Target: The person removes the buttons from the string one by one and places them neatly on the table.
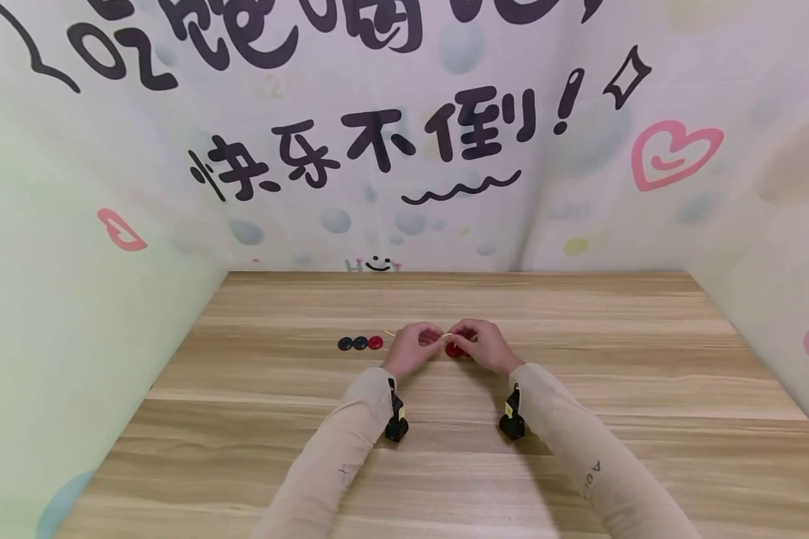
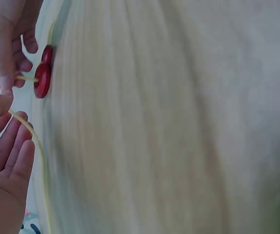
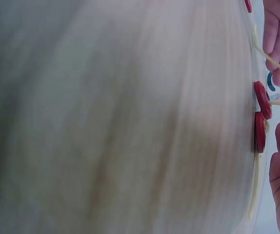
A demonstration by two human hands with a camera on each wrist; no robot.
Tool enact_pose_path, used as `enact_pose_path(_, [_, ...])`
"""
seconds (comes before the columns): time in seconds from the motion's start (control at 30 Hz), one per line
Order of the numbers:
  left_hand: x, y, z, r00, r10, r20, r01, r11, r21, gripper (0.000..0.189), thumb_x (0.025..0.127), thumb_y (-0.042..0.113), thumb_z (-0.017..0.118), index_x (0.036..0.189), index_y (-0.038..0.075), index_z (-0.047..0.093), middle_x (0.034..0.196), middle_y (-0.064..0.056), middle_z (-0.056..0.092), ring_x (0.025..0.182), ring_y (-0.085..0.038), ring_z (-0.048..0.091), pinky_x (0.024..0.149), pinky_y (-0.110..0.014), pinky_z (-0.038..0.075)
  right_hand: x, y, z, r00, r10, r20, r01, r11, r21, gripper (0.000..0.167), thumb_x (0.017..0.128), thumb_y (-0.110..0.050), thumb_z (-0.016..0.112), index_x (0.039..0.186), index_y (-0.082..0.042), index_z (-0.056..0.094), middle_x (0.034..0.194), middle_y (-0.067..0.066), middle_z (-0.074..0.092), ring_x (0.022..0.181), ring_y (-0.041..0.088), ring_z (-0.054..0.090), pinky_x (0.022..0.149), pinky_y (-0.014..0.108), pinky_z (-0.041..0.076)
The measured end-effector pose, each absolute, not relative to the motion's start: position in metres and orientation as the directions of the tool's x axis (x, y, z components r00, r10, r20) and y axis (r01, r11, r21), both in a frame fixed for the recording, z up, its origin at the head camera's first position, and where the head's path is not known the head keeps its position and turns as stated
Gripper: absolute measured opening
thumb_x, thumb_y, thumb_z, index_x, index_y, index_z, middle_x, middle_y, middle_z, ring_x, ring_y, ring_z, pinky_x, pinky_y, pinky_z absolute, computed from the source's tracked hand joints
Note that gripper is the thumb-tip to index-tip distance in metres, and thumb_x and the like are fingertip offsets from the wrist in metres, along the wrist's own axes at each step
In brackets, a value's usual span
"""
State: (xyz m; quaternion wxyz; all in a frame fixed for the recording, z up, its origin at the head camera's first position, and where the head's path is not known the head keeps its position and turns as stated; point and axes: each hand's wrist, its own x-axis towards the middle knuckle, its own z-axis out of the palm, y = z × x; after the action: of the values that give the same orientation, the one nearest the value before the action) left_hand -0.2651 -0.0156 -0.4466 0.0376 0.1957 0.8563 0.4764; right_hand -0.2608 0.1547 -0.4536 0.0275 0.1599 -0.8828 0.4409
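Note:
My left hand (image 1: 414, 348) pinches a thin yellow cord (image 2: 35, 139) between thumb and index finger, the other fingers loosely bent. Close beside it, my right hand (image 1: 485, 346) pinches the same cord, and the two sets of fingertips almost meet. From the right fingers the cord runs into a red button (image 2: 42, 80), which is tilted up from the table. A second red button (image 3: 260, 132) sits right against the first. More cord trails along the table past the buttons in the right wrist view. In the head view the right fingers partly cover the red buttons.
Left of the hands, two dark buttons (image 1: 353, 343) and a red button (image 1: 375, 342) lie in a row on the wooden table (image 1: 445, 479). A printed cloth wall (image 1: 377, 224) stands behind the table's far edge. Black wrist cameras (image 1: 396, 423) are strapped to both wrists.

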Motion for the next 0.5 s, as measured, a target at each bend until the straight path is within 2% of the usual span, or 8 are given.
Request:
enact_pose_path(0.2, [-0.2658,-0.0138,-0.4511,-0.922,0.333,0.197,0.345,0.478,0.807,0.013,0.082,0.014,0.063,0.086,0.002,0.067,0.078,-0.005,0.065,0.070,-0.011,0.056,0.063,-0.020,0.045,-0.2618,0.1529,-0.4553,-0.946,-0.257,0.199,-0.314,0.566,-0.762,0.008,0.084,-0.011,0.060,0.088,-0.005,0.065,0.082,0.005,0.063,0.068,0.013,0.056,0.057,0.024,0.047])
enact_pose_path(0.5, [-0.2663,-0.0143,-0.4435,-0.934,0.284,0.218,0.334,0.469,0.818,0.013,0.085,0.016,0.060,0.086,0.006,0.068,0.079,-0.001,0.064,0.069,-0.008,0.053,0.064,-0.020,0.044,-0.2616,0.1505,-0.4534,-0.945,-0.272,0.182,-0.310,0.567,-0.763,0.007,0.082,-0.007,0.062,0.087,-0.002,0.064,0.080,0.006,0.063,0.067,0.014,0.055,0.059,0.024,0.047])
